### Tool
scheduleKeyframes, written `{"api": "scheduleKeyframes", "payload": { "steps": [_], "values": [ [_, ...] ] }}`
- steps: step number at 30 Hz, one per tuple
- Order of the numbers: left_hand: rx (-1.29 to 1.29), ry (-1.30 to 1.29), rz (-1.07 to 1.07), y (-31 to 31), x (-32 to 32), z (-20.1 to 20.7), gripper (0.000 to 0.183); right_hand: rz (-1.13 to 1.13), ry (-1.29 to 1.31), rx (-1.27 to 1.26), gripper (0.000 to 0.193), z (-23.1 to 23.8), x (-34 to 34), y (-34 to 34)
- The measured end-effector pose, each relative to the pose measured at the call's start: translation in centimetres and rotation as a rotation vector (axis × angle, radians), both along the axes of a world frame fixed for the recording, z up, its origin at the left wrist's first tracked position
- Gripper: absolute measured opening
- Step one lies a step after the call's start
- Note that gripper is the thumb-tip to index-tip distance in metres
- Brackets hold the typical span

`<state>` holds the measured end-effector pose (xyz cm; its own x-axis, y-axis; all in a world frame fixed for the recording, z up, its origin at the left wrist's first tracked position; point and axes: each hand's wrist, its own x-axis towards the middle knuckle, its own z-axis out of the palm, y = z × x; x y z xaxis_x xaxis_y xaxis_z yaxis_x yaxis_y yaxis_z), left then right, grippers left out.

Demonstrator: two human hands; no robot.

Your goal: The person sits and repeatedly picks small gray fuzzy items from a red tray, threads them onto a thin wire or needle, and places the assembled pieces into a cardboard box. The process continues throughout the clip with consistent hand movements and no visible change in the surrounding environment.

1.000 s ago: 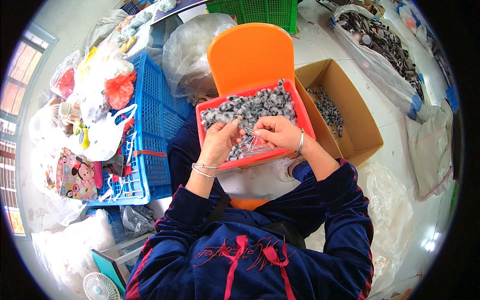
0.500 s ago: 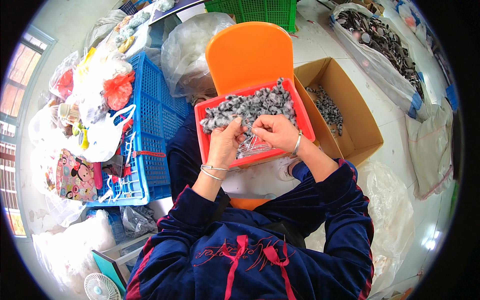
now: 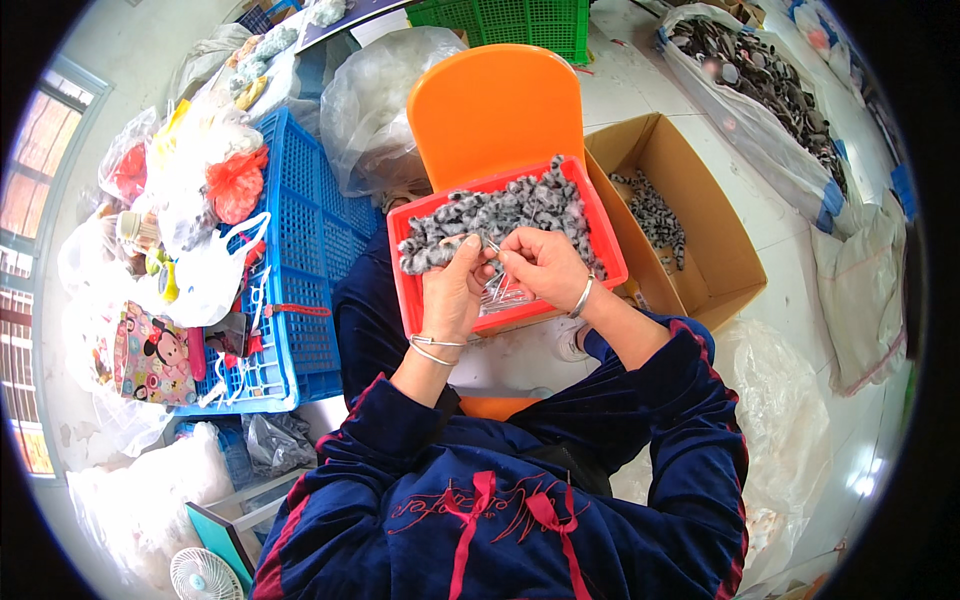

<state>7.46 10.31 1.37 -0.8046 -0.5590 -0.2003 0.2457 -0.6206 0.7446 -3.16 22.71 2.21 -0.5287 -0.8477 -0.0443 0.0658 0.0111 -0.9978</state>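
Both my hands are over a red plastic bin (image 3: 612, 255) heaped with grey-and-black fuzzy plush pieces (image 3: 520, 205). My left hand (image 3: 455, 290) is closed, thumb against fingers, on one fuzzy plush piece (image 3: 432, 256) that sticks out on its left side. Close beside it, my right hand (image 3: 545, 268) pinches a thin metal rod (image 3: 491, 244), whose tip meets the left fingertips. Fingers hide where rod and plush join. Several thin pale rods (image 3: 503, 296) lie in the bin's near part, below my hands.
The bin rests on an orange chair (image 3: 495, 115). Right of it stands a cardboard box (image 3: 720, 245) with striped pieces inside. A blue crate (image 3: 310, 220) piled with bags is at left. A clear plastic bag (image 3: 375, 120) and a green crate (image 3: 505, 22) stand farther back.
Both hands have shifted slightly, staying together over the bin. More of the fuzzy piece now shows beside my left hand. My right wrist has moved a little left and down.
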Motion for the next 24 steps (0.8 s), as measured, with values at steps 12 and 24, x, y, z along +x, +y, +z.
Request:
{"api": "scheduleKeyframes", "payload": {
  "steps": [12, 24],
  "values": [
    [-0.162, -0.117, -0.142, -1.8, 0.3, 0.2, 0.015, -0.005, 0.352, 0.057, 0.011, -0.1, -1.0, 0.4],
    [-0.383, -0.235, -0.314, -2.4, 0.7, 0.6, 0.011, 0.135, 0.131, 0.064, 0.013, 0.1, -1.1, 0.8]
  ]
}}
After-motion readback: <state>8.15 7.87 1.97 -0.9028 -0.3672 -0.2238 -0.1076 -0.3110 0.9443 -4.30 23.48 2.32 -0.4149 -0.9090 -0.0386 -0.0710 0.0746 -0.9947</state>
